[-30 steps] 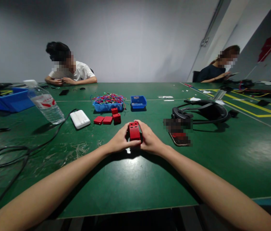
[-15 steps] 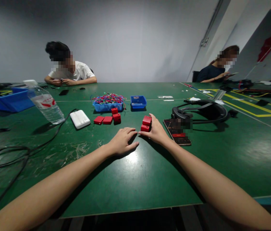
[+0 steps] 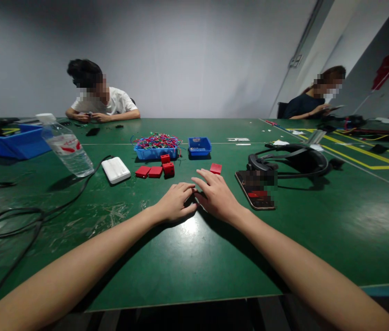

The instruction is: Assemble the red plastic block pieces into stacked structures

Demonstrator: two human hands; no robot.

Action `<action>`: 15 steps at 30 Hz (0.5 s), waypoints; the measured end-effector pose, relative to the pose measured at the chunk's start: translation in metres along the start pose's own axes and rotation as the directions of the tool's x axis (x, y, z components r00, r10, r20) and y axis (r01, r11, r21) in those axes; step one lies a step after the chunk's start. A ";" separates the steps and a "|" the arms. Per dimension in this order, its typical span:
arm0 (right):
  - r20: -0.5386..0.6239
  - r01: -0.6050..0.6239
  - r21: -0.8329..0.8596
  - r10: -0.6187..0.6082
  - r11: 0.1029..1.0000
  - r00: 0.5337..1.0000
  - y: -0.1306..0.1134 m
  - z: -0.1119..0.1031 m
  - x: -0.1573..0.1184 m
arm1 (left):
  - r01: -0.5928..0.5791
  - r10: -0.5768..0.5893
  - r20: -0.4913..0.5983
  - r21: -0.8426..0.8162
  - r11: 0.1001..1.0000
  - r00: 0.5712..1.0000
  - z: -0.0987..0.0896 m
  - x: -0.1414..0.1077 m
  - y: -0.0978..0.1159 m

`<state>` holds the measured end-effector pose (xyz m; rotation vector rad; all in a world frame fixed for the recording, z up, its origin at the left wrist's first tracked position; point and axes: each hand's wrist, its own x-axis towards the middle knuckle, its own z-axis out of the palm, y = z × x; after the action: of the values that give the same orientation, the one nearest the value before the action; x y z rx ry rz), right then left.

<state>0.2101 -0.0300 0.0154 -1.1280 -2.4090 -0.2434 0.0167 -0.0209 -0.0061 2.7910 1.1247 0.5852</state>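
My left hand (image 3: 176, 202) rests on the green table (image 3: 194, 262) with its fingers stretched out and nothing in them. My right hand (image 3: 218, 195) is right beside it, fingers apart and pointing towards the left; the fingertips of the two hands nearly meet. Just beyond my right hand lies a red block (image 3: 215, 168), its near part hidden by the fingers. Farther left are more red blocks: two flat ones (image 3: 149, 172) side by side, a boxy one (image 3: 168, 169), and a smaller one (image 3: 165, 158) behind it.
A blue tray (image 3: 156, 154) heaped with coloured wires and a small blue bin (image 3: 199, 149) stand behind. To the right are a phone (image 3: 256, 195) and a black headset (image 3: 284, 161). A white box (image 3: 116, 170), tilted bottle (image 3: 68, 149) and black cable (image 3: 15, 216) occupy the left. Two people sit opposite.
My right hand has let go of the red block and drawn back towards my left hand. That block stays on the table. My left hand has hardly moved.
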 end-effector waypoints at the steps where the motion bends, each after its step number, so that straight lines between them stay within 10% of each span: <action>1: 0.021 0.011 -0.010 -0.011 1.000 1.000 -0.003 -0.001 0.000 | -0.001 0.001 0.003 0.001 1.000 1.000 0.000 0.000 0.000; 15: 0.063 -0.180 -0.214 0.198 0.960 0.978 0.011 -0.013 0.004 | 0.026 -0.026 0.034 0.007 1.000 0.999 -0.004 -0.002 0.002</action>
<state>0.2206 -0.0240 0.0280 -1.4799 -2.3684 -0.3985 0.0152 -0.0239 -0.0029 2.7763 1.1569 0.5304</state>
